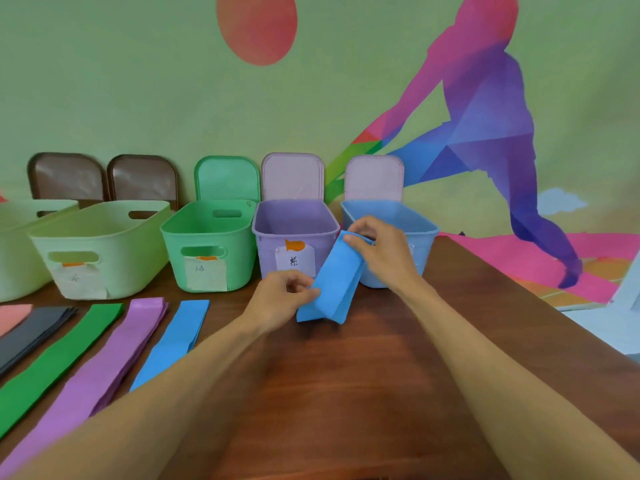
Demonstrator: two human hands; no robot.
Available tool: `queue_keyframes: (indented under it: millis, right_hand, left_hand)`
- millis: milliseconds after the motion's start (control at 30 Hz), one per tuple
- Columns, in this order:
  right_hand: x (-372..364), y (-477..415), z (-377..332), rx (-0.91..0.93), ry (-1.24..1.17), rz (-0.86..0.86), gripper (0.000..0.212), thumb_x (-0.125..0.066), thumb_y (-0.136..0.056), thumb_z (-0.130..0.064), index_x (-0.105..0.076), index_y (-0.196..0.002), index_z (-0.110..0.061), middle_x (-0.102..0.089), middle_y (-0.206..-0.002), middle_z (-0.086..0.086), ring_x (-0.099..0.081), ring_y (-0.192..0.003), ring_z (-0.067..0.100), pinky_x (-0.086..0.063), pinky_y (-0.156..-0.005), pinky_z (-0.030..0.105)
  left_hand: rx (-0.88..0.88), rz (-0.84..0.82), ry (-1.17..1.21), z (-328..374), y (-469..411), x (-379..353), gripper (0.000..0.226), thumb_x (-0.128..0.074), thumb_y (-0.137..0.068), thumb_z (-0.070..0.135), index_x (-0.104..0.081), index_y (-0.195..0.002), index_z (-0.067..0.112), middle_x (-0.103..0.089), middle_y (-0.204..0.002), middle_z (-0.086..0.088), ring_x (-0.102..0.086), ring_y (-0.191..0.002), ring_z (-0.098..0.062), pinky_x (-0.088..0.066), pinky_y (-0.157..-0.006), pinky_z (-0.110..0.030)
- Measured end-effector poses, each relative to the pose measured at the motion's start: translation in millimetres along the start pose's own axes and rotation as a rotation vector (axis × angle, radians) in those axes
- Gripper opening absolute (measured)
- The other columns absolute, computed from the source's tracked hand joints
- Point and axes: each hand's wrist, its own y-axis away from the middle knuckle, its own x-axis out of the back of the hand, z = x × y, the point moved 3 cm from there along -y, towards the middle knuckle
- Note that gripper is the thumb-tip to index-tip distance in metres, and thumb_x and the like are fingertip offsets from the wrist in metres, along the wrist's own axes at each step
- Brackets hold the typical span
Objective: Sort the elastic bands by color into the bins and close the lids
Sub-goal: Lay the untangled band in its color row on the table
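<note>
On the table, the blue bin stood with lid upright, at 1 o'clock from the folded blue band, which was held tilted just in front of it. Right hand curled round the band's 12 o'clock end; left hand pinched its 8 o'clock edge. Judged best: hold folds tight, clear the rim, lay it flat inside
</note>
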Motion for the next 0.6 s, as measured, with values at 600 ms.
queue_keyframes:
  millis: [600]
  right_hand:
    - [-7, -33, -159, 0.189, -0.338, 0.071, 0.015, -0.070, -0.081, -0.003, -0.071, -0.082, -0.018, -0.069, -0.079, -0.006, -0.063, -0.077, 0.007, -0.051, -0.077, 0.029]
  left_hand:
    - [-0.060, 0.010, 0.209, 89, 52, 74, 0.033, -0.061, -0.091, 0.019, -0.044, -0.118, 0.014, -0.060, -0.113, -0.004, -0.060, -0.089, -0.008, -0.050, -0.074, -0.019]
